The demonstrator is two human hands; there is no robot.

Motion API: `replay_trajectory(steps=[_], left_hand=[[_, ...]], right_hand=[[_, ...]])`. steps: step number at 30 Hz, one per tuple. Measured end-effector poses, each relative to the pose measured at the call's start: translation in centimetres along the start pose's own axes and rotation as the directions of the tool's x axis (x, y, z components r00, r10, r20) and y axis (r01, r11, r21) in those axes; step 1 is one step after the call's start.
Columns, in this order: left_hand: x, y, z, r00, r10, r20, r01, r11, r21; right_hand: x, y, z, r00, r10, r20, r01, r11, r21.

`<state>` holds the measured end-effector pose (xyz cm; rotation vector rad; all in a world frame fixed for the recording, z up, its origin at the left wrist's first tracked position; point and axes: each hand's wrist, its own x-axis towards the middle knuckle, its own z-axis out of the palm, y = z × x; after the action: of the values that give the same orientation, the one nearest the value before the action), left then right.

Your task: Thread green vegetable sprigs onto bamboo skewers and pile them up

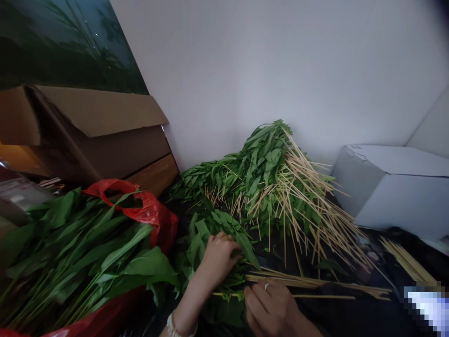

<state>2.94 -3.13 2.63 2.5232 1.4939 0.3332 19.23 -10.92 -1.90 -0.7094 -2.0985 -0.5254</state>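
Note:
My left hand (220, 256), with a beaded bracelet at its wrist, is closed with its fingers bent down into a small heap of leafy greens (205, 229). Exactly which stems it grips is hidden under the hand. To its right and nearer me, my right hand (270, 304), wearing a ring, is closed around a thin bamboo skewer (324, 296). Green stems sit along the skewer's left end, between the two hands. Just behind my right hand lies a loose bundle of bare skewers (301, 279) on the black sheet (336, 313).
A red plastic bag (157, 220) full of long leafy greens (87, 252) lies at the left. A cardboard box (105, 121) stands behind it. Skewered greens (270, 164) are piled against the wall. A white box (396, 187) and more skewers (407, 262) are at the right.

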Motion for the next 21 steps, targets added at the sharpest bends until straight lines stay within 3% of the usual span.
replay_trajectory(steps=[3,10,15,18,21], left_hand=[[0.3,-0.4,0.6,0.998,-0.051,0.024,0.050,0.998,0.036],[0.0,-1.6,0.1,0.999,-0.021,-0.030,0.018,0.995,-0.100],[0.1,-1.3,0.8,1.000,-0.023,-0.013,0.022,0.999,-0.048],[0.2,-1.2,1.2,0.998,-0.019,-0.054,0.015,0.997,-0.073],[0.2,-1.4,0.6,0.986,-0.038,-0.160,-0.003,0.968,-0.251]], right_hand=[[0.1,0.0,-0.1,0.999,0.021,0.050,-0.021,1.000,-0.002],[0.1,0.1,-0.2,0.998,0.016,0.062,-0.017,1.000,0.016],[0.2,0.1,-0.4,0.997,0.027,0.074,-0.027,1.000,0.005],[0.3,0.1,-0.4,0.997,0.026,0.067,-0.026,1.000,0.001],[0.2,0.2,-0.4,0.997,0.033,0.070,-0.033,0.999,0.000]])
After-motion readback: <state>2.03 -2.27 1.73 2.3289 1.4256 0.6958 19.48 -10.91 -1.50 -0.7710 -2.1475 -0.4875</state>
